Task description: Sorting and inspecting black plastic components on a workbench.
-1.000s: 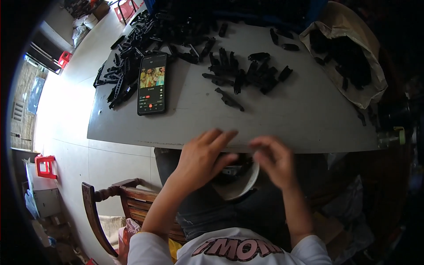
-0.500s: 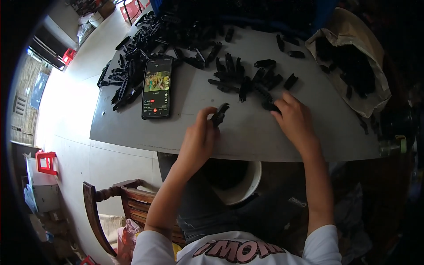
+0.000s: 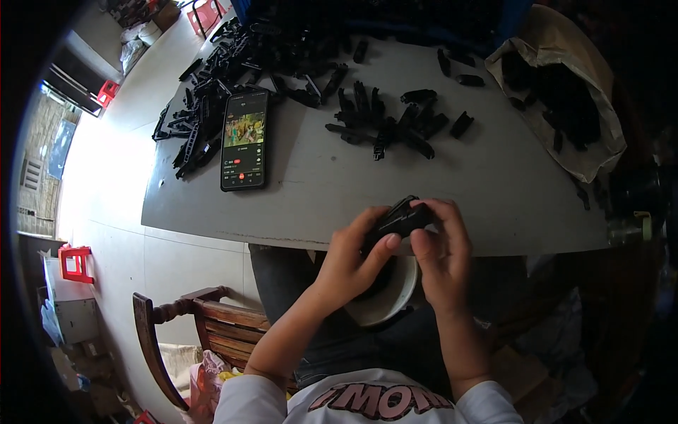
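Near the front edge of the grey table [image 3: 296, 191], my two hands meet over black plastic parts. My left hand [image 3: 346, 261] is closed around a long black plastic part [image 3: 397, 220], its thumb along the side. From the right, the fingers and thumb of my right hand [image 3: 446, 258] pinch a black plastic piece [image 3: 422, 215] against that part's end. Where the two join is partly hidden by the fingers. Beyond my hands lies a small heap of similar black parts [image 3: 381, 127], with a single one [image 3: 462, 124] to its right.
A larger pile of black parts [image 3: 205, 99] covers the far left, beside a lit phone [image 3: 245, 145]. At the far right an open brown sack [image 3: 604, 85] holds black pieces. A blue container [image 3: 512, 28] stands behind. Below the edge are a white bucket [image 3: 407, 286] and wooden chair [image 3: 229, 321].
My right hand has come back from the small heap with a black piece and moved left and nearer. My left hand has shifted right and nearer, bringing both together.
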Demonstrator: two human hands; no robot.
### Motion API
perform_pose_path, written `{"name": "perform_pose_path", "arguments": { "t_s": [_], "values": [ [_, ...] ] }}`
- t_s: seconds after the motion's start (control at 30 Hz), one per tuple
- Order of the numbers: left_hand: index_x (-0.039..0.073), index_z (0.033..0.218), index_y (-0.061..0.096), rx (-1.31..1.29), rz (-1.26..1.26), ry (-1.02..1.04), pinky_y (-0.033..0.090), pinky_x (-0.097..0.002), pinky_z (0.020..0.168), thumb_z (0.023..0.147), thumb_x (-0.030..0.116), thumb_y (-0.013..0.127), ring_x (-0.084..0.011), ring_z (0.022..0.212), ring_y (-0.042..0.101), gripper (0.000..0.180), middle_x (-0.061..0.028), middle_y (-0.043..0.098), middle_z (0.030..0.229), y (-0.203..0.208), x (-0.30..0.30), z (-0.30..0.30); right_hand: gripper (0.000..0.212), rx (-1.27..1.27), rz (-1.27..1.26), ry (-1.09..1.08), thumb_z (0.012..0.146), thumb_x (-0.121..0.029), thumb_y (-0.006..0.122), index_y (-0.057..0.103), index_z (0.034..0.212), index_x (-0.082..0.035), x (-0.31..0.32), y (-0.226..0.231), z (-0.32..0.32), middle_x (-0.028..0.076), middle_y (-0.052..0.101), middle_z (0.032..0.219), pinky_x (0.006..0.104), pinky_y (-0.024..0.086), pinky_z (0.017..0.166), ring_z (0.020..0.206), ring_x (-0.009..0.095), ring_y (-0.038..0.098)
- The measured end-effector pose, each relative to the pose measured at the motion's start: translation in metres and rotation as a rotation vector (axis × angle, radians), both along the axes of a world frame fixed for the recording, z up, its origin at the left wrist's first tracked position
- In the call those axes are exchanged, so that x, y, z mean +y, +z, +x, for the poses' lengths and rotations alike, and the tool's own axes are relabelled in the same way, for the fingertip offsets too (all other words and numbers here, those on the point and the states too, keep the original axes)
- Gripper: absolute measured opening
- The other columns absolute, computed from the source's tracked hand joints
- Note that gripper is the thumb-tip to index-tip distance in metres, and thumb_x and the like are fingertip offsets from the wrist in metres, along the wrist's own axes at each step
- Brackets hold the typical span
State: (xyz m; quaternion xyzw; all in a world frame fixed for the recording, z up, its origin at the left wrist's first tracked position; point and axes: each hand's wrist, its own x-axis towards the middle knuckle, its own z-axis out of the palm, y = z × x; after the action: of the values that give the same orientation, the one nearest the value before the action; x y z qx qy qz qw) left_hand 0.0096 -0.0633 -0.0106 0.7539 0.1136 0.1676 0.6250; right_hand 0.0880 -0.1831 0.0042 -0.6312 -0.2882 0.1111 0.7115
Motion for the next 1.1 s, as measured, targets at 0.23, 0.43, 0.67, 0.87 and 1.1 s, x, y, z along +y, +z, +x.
{"name": "perform_pose_path", "arguments": {
  "t_s": [0.23,0.43,0.67,0.87,1.1],
  "values": [
    [-0.002,0.118,0.046,0.115,-0.297,-0.167,0.047,-0.0310,0.065,0.083,0.014,0.059,-0.0295,0.072,0.062,0.040,-0.0209,0.060,0.083,0.010,-0.002,-0.008,0.041,-0.058,-0.003,0.003,0.083,-0.015,0.063,0.047,0.117,0.001,-0.005,-0.006,-0.003,0.015,0.051,0.116,0.0315,0.039,0.092,0.108,0.020,0.050],
    [0.002,0.120,0.048,0.085,0.063,-0.199,0.047,-0.0358,0.064,0.083,0.014,0.058,-0.0341,0.074,0.061,0.041,-0.0191,0.061,0.085,0.010,-0.003,-0.005,0.036,0.443,0.319,0.218,0.080,-0.006,0.062,0.047,0.112,-0.001,-0.003,-0.015,0.002,0.019,0.058,0.110,0.0367,0.038,0.096,0.104,0.024,0.055],
    [0.010,0.116,0.053,0.058,0.655,0.196,0.047,-0.0359,0.063,0.089,0.019,0.051,-0.0278,0.074,0.060,0.028,-0.0108,0.060,0.083,-0.005,0.065,0.057,0.026,-0.366,-0.422,-0.283,0.082,0.005,0.050,0.057,0.105,-0.005,-0.006,-0.015,0.121,0.009,0.057,0.113,0.0345,0.045,0.087,0.108,0.024,0.054],
    [0.012,0.100,0.053,0.388,0.923,0.304,0.047,-0.0415,0.064,0.087,0.027,0.055,-0.0330,0.078,0.060,0.021,-0.0127,0.058,0.088,0.003,0.080,0.055,0.027,-0.860,-0.915,-0.221,0.081,0.000,0.057,0.059,0.108,-0.004,-0.001,-0.024,0.162,0.009,0.057,0.112,0.0344,0.047,0.082,0.102,0.026,0.057],
    [0.010,0.104,0.048,0.199,0.519,0.238,0.047,-0.0332,0.061,0.086,0.011,0.052,-0.0216,0.068,0.059,0.018,-0.0106,0.060,0.083,-0.007,0.096,0.017,0.018,-0.834,-0.929,-0.138,0.080,-0.006,0.063,0.058,0.095,0.000,-0.016,-0.006,0.150,0.008,0.061,0.088,0.0329,0.049,0.066,0.076,0.023,0.062]
  ]
}}
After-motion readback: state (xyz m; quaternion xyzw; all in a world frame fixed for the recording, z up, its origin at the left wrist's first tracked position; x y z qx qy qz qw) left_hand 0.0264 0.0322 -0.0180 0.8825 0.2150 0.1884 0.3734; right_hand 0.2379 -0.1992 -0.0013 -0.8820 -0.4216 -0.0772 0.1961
